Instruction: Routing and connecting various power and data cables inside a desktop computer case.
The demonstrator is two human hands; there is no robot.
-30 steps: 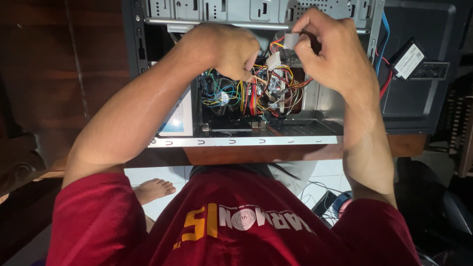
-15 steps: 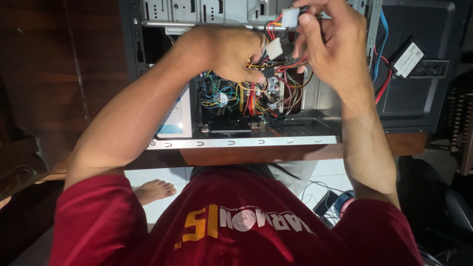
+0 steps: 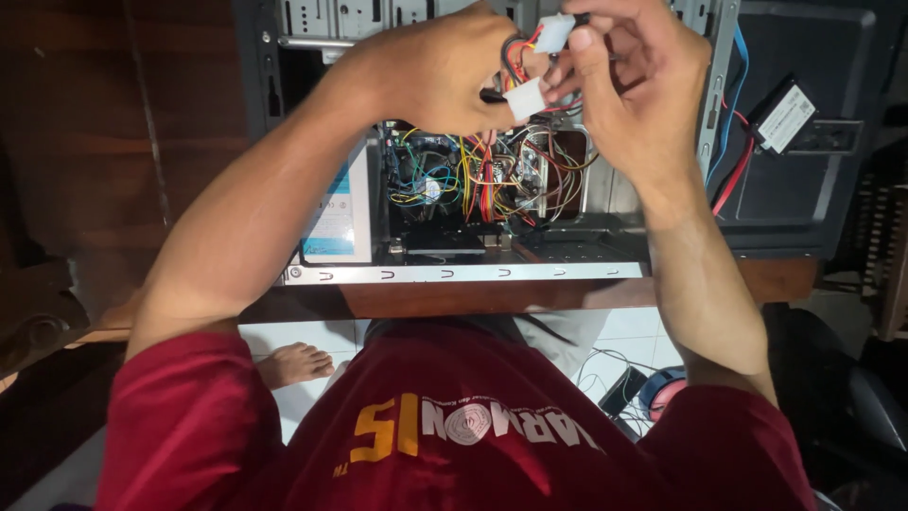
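An open computer case (image 3: 492,272) lies on its side on a wooden table, full of coloured wires (image 3: 487,175). My left hand (image 3: 440,71) grips a bundle of red, yellow and black power cables, with one white plug (image 3: 525,97) sticking out below its fingers. My right hand (image 3: 634,80) pinches a second white plug (image 3: 555,31) at the top of the view. Both hands are held together above the case's inside.
A power supply with a pale label (image 3: 336,213) sits at the case's left end. A small drive (image 3: 785,114) with red and blue cables hangs at the right by the dark side panel (image 3: 804,189). Below the table edge are a bare foot (image 3: 293,362) and floor cables (image 3: 615,378).
Both hands have lifted the cable bundle and white plugs upward and away from the case's inside, now nearer the top of the view.
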